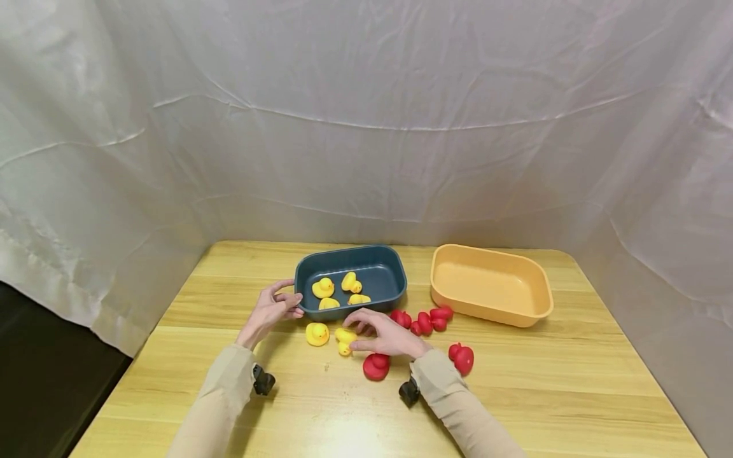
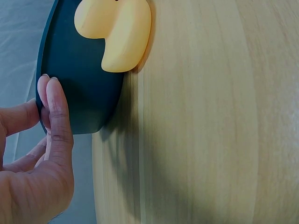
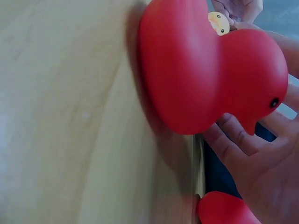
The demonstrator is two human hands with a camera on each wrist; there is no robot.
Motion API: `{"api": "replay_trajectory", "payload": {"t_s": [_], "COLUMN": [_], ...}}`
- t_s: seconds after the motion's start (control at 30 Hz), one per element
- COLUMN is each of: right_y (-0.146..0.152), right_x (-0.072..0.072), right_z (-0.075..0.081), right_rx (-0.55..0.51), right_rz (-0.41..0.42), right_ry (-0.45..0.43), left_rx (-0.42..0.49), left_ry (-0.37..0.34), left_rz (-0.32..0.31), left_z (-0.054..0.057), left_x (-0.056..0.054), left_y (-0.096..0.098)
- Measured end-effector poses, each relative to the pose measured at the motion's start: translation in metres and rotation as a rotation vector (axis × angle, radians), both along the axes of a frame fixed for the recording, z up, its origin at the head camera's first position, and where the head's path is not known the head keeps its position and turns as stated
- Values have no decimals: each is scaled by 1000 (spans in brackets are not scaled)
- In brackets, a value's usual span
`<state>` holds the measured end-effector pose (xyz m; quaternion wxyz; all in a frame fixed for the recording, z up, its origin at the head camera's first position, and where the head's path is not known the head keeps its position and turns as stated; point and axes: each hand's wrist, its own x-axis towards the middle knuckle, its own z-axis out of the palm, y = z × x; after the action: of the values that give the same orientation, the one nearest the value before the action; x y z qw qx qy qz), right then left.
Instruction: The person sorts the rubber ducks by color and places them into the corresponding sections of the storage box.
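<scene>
At the left end of the dark blue bin (image 1: 380, 280), my left hand (image 1: 270, 310) pinches the rim between thumb and fingers. Several yellow ducks (image 1: 323, 288) lie inside the bin. Another yellow duck (image 1: 317, 334) sits on the table in front of it, close to the left hand. My right hand (image 1: 385, 334) reaches over the table with thumb and fingers spread around a tipped yellow duck (image 1: 345, 337). A red duck (image 1: 376, 367) lies just below that hand and, in the right wrist view, hides part of its fingers.
An orange bin (image 1: 487, 280) with nothing in it stands at the back right. Several red ducks (image 1: 424, 323) lie between the bins and the right forearm, and one red duck (image 1: 462, 359) lies farther right. A grey curtain (image 1: 366, 159) hangs behind the wooden table (image 1: 561, 388).
</scene>
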<state>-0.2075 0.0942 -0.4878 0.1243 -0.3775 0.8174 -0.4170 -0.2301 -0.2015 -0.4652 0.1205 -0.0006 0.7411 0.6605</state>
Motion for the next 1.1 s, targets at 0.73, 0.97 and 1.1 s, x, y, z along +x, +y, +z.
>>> {"api": "replay_trajectory", "payload": {"t_s": [0.73,0.97,1.1], "right_y": [-10,-10,-8], "right_x": [-15,-12,-14], "right_z": [7,11,8], "right_rx": [155,196,173], "right_rz": [212,178,181], "right_ry": [-42,-107,-80], "left_rx": [2,-8,-8], "left_ry": [4,4,1], "left_rz": [3,1,-1], "left_z": [0,0,1], "left_x": [0,0,0], "left_y": [1,0,0]}}
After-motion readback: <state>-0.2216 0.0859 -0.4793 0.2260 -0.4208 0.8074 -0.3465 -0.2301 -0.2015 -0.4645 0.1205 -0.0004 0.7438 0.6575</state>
